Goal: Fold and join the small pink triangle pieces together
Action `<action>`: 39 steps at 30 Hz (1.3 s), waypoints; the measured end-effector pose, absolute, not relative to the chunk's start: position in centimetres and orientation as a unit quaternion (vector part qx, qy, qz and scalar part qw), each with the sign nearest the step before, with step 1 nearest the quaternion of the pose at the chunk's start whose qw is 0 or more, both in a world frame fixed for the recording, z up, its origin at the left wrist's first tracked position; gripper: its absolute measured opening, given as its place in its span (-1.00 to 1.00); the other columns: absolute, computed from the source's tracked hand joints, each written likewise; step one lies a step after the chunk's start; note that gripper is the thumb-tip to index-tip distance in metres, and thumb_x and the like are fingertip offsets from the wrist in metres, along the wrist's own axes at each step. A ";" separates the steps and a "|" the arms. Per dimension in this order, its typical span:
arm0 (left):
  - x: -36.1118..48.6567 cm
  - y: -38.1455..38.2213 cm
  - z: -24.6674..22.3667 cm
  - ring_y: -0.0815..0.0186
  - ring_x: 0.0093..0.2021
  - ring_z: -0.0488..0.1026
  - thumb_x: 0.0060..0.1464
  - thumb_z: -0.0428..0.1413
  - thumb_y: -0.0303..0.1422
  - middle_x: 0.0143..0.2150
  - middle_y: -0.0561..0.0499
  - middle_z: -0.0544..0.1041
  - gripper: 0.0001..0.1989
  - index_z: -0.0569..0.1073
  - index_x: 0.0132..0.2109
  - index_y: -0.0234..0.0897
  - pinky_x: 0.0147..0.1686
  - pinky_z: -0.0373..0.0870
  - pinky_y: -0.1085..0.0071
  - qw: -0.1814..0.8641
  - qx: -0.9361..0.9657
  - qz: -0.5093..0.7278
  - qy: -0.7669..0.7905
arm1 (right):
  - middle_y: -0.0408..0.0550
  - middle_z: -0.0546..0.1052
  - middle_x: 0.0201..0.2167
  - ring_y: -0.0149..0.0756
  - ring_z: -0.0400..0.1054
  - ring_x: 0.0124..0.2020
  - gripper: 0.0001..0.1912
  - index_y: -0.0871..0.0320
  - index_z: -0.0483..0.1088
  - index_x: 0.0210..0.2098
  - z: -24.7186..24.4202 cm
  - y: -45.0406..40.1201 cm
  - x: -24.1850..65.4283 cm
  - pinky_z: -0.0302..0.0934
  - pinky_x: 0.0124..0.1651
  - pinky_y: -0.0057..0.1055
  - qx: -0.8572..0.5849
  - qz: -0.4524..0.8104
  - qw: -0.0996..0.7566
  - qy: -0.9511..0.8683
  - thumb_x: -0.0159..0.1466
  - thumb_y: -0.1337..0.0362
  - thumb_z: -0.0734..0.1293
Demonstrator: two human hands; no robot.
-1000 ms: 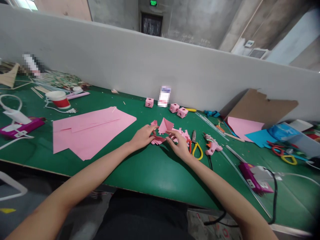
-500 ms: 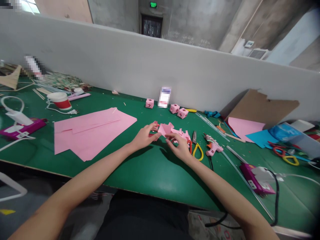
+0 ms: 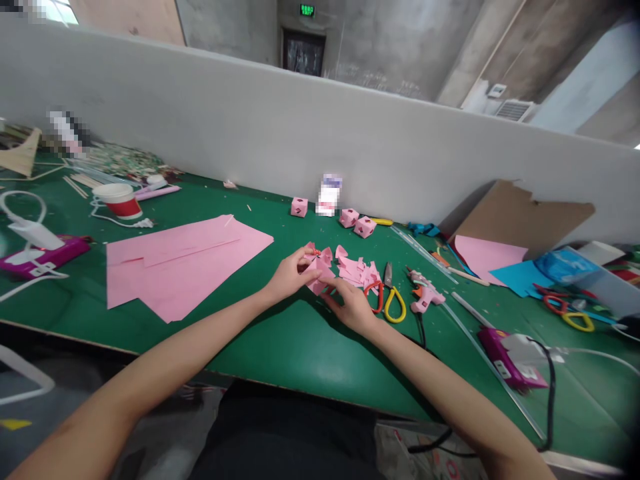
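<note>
Over the green table, a folded piece of pink paper [image 3: 318, 272] is held up between both hands. My left hand [image 3: 287, 277] grips its left side with thumb and fingers. Something small and red shows at those fingertips, too small to make out. At the paper's right edge, my right hand [image 3: 353, 307] is closed in a pinch. Just beyond it lie pink paper scraps [image 3: 356, 272]. Scissors [image 3: 395, 307] with red and yellow handles rest right of my right hand, and a pink glue gun [image 3: 426, 295] lies further right.
Three pink paper cubes [image 3: 299, 207] stand towards the grey partition [image 3: 225, 120]. Large pink sheets [image 3: 190, 273] cover the table on the left, near a paper cup [image 3: 117, 201]. A purple power strip [image 3: 510, 360] with cables and a long clear stick lie at right, before cardboard [image 3: 525, 217].
Both hands have shifted slightly left and nearer with the pink paper, which has turned. More of the scraps and the scissors' red handle now show.
</note>
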State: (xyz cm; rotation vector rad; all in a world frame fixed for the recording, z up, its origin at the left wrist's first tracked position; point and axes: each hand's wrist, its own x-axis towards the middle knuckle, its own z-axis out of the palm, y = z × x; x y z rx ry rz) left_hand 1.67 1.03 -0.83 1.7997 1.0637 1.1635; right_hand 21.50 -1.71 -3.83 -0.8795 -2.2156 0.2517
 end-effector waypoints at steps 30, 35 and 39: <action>2.5 0.7 -1.6 0.25 -0.23 0.49 0.14 0.03 -0.14 -0.24 -0.06 0.55 -0.67 0.49 -0.19 -0.33 -0.21 0.42 0.36 0.426 0.727 0.397 0.363 | 0.05 0.37 -0.06 -0.14 0.29 0.04 -0.92 0.07 0.35 -0.26 -3.1 -1.1 21.4 0.25 0.08 -0.10 -0.374 0.141 0.458 -0.794 0.32 0.21 0.26; 2.5 0.5 -1.5 0.27 -0.22 0.48 0.12 0.08 -0.09 -0.21 -0.01 0.54 -0.63 0.47 -0.08 -0.28 -0.24 0.38 0.42 0.407 0.756 0.368 0.358 | 0.03 0.43 -0.16 -0.18 0.34 -0.06 -0.89 0.08 0.33 -0.27 -3.0 -0.8 21.3 0.31 -0.07 -0.20 -0.378 0.161 0.465 -0.784 0.34 0.19 0.24; 2.6 0.6 -1.9 0.26 -0.19 0.46 0.03 0.18 -0.17 -0.13 -0.01 0.54 -0.63 0.47 -0.06 -0.27 -0.18 0.34 0.42 0.355 0.777 0.369 0.367 | -0.01 0.46 -0.22 -0.21 0.37 -0.14 -0.87 0.09 0.33 -0.25 -3.0 -0.8 21.4 0.31 -0.16 -0.27 -0.388 0.177 0.470 -0.773 0.34 0.17 0.23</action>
